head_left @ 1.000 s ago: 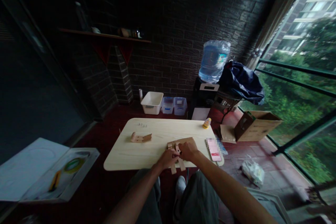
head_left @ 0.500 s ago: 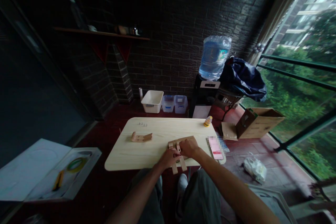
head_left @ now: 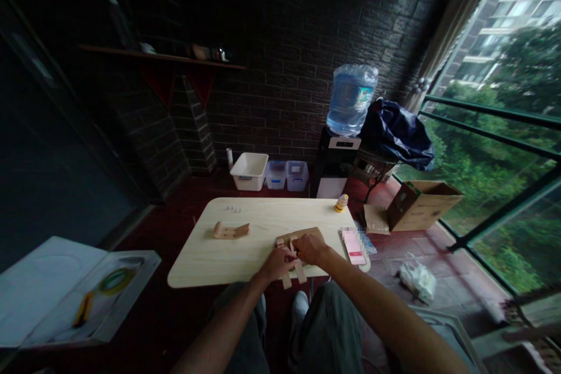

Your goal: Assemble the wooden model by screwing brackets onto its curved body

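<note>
At the near edge of the pale table (head_left: 197,257), both hands are over a light-brown wooden assembly (head_left: 287,280) with flat slats jutting toward me. My left hand (head_left: 277,264) is closed on its near side. My right hand (head_left: 310,247) is closed just beside the left fingertips; a small dark and yellowish bit shows at its fingers, too small to name. Behind them a flat brown wooden board (head_left: 312,232) lies partly covered. Farther left rests a second wooden piece (head_left: 231,232) with raised ends. Several tiny metallic parts (head_left: 233,209) are near the far left edge.
A phone (head_left: 353,246) and a yellow-capped bottle (head_left: 341,203) are on the table's right side. On the left is an open white case (head_left: 131,280). Past the far edge stand plastic bins (head_left: 249,172) and a water dispenser (head_left: 335,163); a cardboard box (head_left: 423,207) is to the right.
The view has shifted slightly, so the scene sits a little farther left. Both hands stay at the wooden assembly, with the fingers slightly changed in position.
</note>
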Available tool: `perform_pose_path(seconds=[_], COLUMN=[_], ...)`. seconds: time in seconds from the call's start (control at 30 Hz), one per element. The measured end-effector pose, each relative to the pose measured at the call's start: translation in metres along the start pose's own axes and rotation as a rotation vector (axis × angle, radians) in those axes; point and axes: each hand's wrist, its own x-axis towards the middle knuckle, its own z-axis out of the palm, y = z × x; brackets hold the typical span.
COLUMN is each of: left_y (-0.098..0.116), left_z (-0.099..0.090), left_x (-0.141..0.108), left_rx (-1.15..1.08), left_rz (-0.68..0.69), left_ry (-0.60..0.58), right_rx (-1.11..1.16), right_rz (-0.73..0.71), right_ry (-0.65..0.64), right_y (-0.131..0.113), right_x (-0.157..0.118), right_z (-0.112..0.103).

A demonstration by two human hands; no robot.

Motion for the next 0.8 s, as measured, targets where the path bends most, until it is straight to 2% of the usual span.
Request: perform_pose_path(seconds=[0.23, 0.43, 0.53, 0.67, 0.8], left_y=[-0.003, -0.004, -0.003, -0.001, -0.001], left_z=[0.0, 0.002, 0.001, -0.001, -0.002], left_x=[-0.001, -0.003, -0.004, -0.003, -0.001], left_rx=[0.03, -0.002, -0.017, 0.02, 0.015], left_rz=[-0.015, -0.016, -0.008, -0.017, -0.007], left_ry=[-0.011, 0.016, 0.012, 0.009, -0.01], right_rx=[-0.041, 0.01, 0.036, 0.105, 0.027], right_rz=[-0.012, 0.178, 0.213, 0.144, 0.05], right_ry=[0.008, -0.024, -0.019, 0.044, 0.052], right_y=[-0.004, -0.002, 0.001, 0.001, -0.005], right_x=[0.005, 0.013, 0.011, 0.0, -0.007], right_z=[0.006, 0.006, 0.009, 0.008, 0.0])
